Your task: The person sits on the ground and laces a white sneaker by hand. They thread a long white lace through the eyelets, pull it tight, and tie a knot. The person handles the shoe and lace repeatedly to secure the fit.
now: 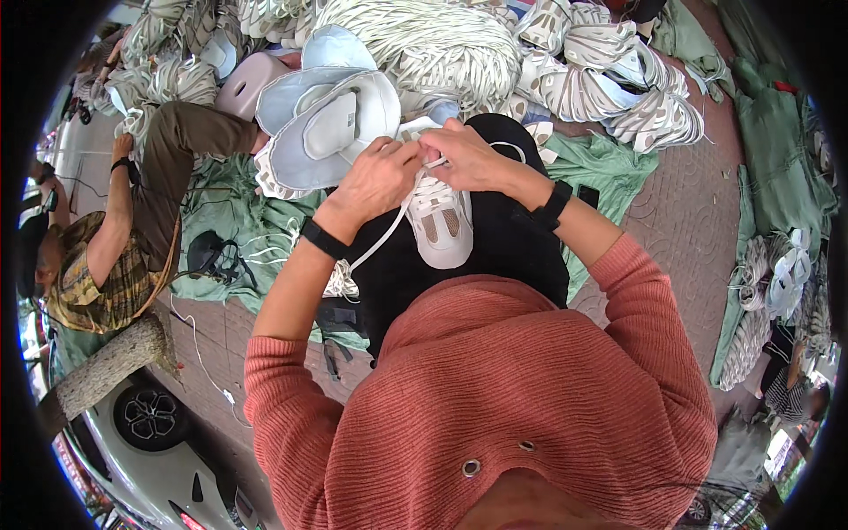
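On my lap, over black trousers [521,238], lies a white and beige sneaker upper [440,234] with its toe toward me. White shoelace crosses its front. My left hand [380,179] pinches at the lace on the left side of the eyelets, and a loose length of white shoelace [386,234] hangs down from there. From the right, my right hand [468,159] is closed on the lace close to the left fingertips. The fingers partly hide the upper's lacing. Just beyond my left hand, pale blue-lined uppers [329,124] are stacked together.
A large heap of white laces [433,44] lies ahead, beside bundled uppers [609,84]. Green cloth [618,172] covers parts of the brick paving. At left sits another person [97,265], near a pinkish stool [252,86], a tree trunk [106,367] and a parked car [168,459].
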`<state>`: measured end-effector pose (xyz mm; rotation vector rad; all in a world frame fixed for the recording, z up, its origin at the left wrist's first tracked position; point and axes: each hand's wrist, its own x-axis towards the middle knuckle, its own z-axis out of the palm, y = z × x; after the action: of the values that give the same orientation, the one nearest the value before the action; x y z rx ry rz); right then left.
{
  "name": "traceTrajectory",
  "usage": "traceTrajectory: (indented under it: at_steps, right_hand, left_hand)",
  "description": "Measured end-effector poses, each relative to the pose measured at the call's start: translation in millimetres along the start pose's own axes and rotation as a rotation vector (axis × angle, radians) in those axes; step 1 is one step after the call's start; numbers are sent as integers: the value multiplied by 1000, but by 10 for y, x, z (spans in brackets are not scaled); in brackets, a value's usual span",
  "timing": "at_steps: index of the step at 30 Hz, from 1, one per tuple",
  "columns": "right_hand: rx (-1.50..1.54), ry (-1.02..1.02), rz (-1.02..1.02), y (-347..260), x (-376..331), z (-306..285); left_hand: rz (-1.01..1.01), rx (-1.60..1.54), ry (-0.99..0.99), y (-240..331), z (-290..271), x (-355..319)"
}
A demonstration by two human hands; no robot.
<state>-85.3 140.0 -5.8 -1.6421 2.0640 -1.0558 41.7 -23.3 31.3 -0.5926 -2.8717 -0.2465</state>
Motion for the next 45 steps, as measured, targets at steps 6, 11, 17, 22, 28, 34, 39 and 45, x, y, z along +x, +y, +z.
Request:
traceTrajectory:
  at_steps: [6,11,17,22,28,34,39,45]
  right_hand:
    - [-179,240,-162,-191,-133,157]
    - [-377,279,-322,-290,-85,248]
    - [-327,211,-467,-800,-133,275]
    - [195,-203,-614,-1505,-395,276]
    - [468,-443,-619,-1773,-418,-13]
    - [741,-254,-94,-1204,-719,-892]
    - [1371,958,401,278,-1587,-1800]
    - [1490,1303,1021,1523,-3023,-1331]
  left_hand:
    - [-173,165,125,212,-394,-591]
    - [-619,287,379,404,-722,-1767]
    - [-1182,637,598,355,-939,-3372]
    - [-1428,911,581,325,-1136,-4353]
    - [-1629,451,872,56,-753,-4289]
    - [-1390,-1340,2227,-451,-439,-4425]
    - [-1357,-1702,2010,-619,-120,-4790]
    - [-1537,-1648,1446,24,390,-3375]
